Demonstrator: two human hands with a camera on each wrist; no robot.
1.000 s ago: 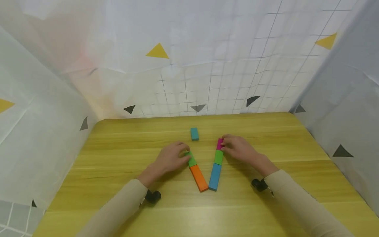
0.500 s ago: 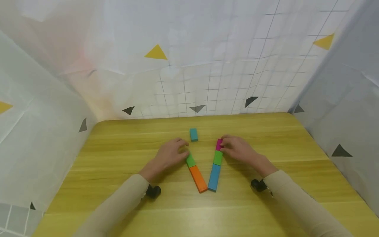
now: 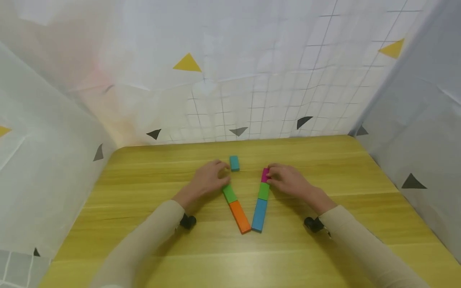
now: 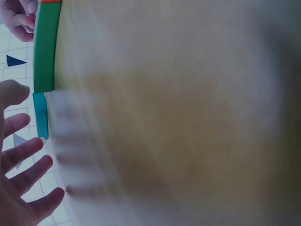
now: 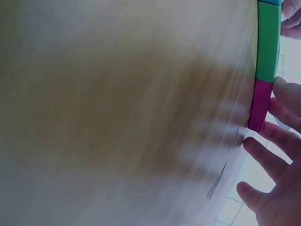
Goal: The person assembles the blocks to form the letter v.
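Note:
Two rows of coloured blocks form a V on the wooden table. On the left, an orange block (image 3: 240, 217) lies end to end with a green block (image 3: 229, 193). The right row runs from a blue block (image 3: 259, 216) through another green block (image 3: 264, 191) to a magenta block (image 3: 265, 175). My left hand (image 3: 207, 178), fingers spread, is beyond the left green block, fingertips near a separate teal block (image 3: 234, 163). My right hand (image 3: 289, 180) has its fingertips at the magenta block's right side; in the right wrist view its thumb (image 5: 284, 92) overlaps the block's edge.
White sheets with grid lines and triangles wall the table (image 3: 230, 260) at the back and sides. A small black device sits at each wrist, the left device (image 3: 188, 221) and the right device (image 3: 313, 224) both close over the table.
My left hand has left the left green block and moved away from me, towards the teal block. The right hand stays at the magenta block. The blocks keep their arrangement.

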